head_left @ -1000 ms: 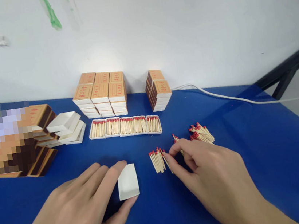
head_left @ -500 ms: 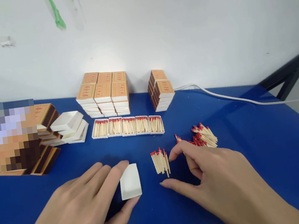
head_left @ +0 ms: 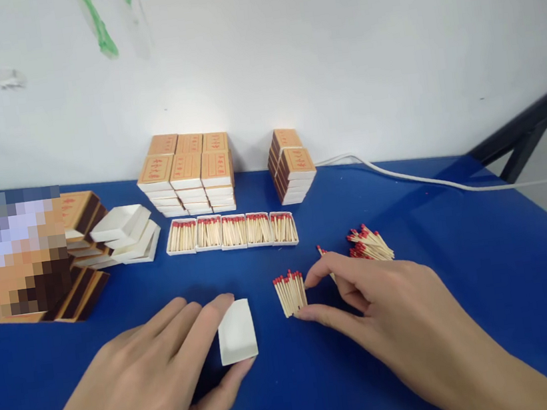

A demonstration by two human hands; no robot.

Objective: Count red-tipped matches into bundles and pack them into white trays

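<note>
My left hand [head_left: 157, 375] holds a white matchbox tray [head_left: 237, 334] by its edges, index finger at the far edge and thumb at the near one. The tray's inside shows only white. To its right, a small group of red-headed matches [head_left: 291, 294] lies side by side on the blue table, heads pointing away from me. My right hand [head_left: 378, 312] is at this group with thumb and index finger apart. The thumb tip touches the lower ends, and the index fingertip is at the right side. Behind the right hand lies a loose heap of matches [head_left: 372, 244], partly covered by it.
Several match-filled trays [head_left: 220, 232] stand in a row. Behind them are a wide stack of matchboxes [head_left: 186, 173] and a narrower stack [head_left: 292, 165] near the wall. White trays [head_left: 131, 234] and matchbox covers [head_left: 80, 291] pile up left. A cable [head_left: 416, 181] crosses the back right.
My right thumb has moved in against the lower ends of the matches. The one sticking out toward me is now more level with the others. My left hand and the tray hold still.
</note>
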